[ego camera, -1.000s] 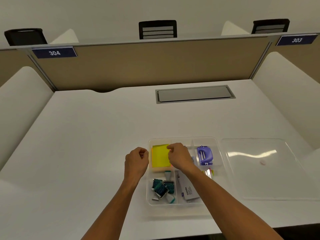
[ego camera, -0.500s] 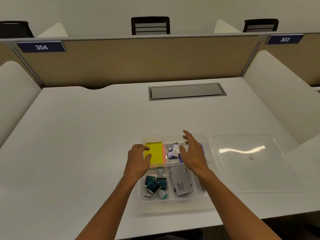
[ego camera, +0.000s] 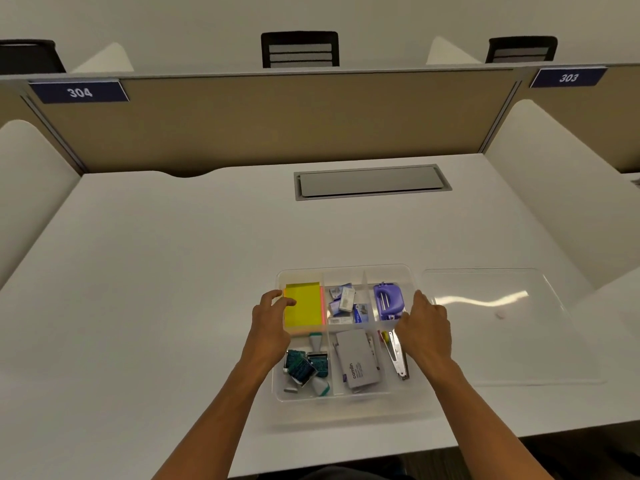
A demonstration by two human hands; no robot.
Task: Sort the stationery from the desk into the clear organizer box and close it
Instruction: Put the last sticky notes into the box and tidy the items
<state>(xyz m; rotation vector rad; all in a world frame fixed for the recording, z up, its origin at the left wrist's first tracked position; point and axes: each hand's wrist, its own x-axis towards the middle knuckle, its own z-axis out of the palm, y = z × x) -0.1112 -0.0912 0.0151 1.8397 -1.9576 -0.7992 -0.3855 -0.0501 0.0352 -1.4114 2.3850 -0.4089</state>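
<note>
With my left hand (ego camera: 272,322) loosely curled on the clear plastic organizer box (ego camera: 346,393) wall, I'd steer my spread right hand (ego camera: 424,329) squarely onto the clear flat lid (ego camera: 502,341).

One clear plastic organizer box (ego camera: 346,271) sits low in the middle of the frame, split into six compartments, with one clear flat lid (ego camera: 491,327) to its right on the one white table (ego camera: 173,271). Inside: one yellow sticky-note pad (ego camera: 306,304), one purple hole punch (ego camera: 388,301), one grey Camlin case (ego camera: 358,363). The small staple boxes and teal stamps lie too heaped to count. Three black chair backs line the top edge; two blue number plates, 304 (ego camera: 79,92) and 303 (ego camera: 568,77).
</note>
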